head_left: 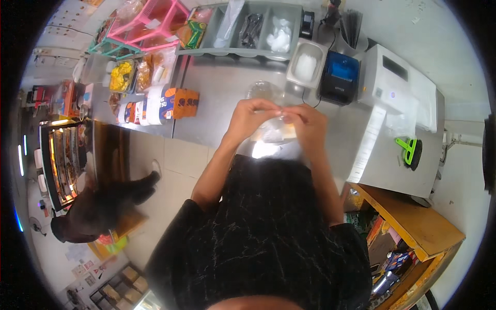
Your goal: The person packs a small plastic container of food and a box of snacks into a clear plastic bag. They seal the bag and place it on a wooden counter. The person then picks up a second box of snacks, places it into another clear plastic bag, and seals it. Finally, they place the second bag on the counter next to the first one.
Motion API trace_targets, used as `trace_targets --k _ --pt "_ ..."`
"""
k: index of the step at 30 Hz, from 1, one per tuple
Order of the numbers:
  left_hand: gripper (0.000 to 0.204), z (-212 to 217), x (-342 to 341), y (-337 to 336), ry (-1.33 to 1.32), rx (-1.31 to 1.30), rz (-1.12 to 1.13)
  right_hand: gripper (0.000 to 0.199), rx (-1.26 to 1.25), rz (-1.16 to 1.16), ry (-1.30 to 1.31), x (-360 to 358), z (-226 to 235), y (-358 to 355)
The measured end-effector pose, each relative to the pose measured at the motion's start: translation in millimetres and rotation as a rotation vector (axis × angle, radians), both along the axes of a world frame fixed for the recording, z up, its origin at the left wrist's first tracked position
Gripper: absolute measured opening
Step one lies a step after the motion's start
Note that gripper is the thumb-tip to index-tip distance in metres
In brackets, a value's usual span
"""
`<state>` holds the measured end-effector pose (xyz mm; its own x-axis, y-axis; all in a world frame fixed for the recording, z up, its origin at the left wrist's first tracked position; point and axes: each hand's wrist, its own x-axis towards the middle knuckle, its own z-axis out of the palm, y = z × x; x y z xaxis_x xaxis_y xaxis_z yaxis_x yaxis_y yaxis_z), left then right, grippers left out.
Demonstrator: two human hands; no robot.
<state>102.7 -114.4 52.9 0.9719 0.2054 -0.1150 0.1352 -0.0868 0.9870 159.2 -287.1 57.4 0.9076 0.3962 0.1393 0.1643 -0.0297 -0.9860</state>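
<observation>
My left hand (249, 116) and my right hand (309, 124) meet above a steel counter (217, 88), fingers pinched together on the top of a small clear plastic bag (274, 132). The bag hangs between the hands and holds something pale and yellowish; what it is I cannot tell. Just beyond the hands a clear plastic lid or cup (263, 90) rests on the counter. Both forearms come up from my black patterned shirt.
A grey compartment tray (248, 26) with cutlery and packets stands at the back. A black receipt printer (338, 77) and a white machine (398, 77) with a paper strip sit right. Orange boxes (178, 103) and pink baskets (150, 23) lie left. Another person in dark clothes (103, 206) bends low by a lit display case.
</observation>
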Motion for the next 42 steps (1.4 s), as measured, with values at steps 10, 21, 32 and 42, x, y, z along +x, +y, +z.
trace_targets --k 10,21,32,42 --pt "0.011 27.6 1.0 -14.3 -0.238 0.409 0.085 0.012 0.001 -0.109 -0.206 -4.3 -2.3 9.6" --pt "0.013 8.5 -4.1 -12.4 -0.021 -0.170 0.198 0.012 -0.143 -0.137 -0.305 -5.7 -10.6 19.1" --pt "0.017 21.3 -17.7 -26.4 -0.171 -0.233 0.301 0.043 -0.010 -0.052 -0.438 -6.3 -33.6 24.1" --pt "0.065 -101.1 -82.1 29.4 0.075 0.085 0.385 0.048 -0.183 -0.132 -0.099 14.5 -151.1 102.4"
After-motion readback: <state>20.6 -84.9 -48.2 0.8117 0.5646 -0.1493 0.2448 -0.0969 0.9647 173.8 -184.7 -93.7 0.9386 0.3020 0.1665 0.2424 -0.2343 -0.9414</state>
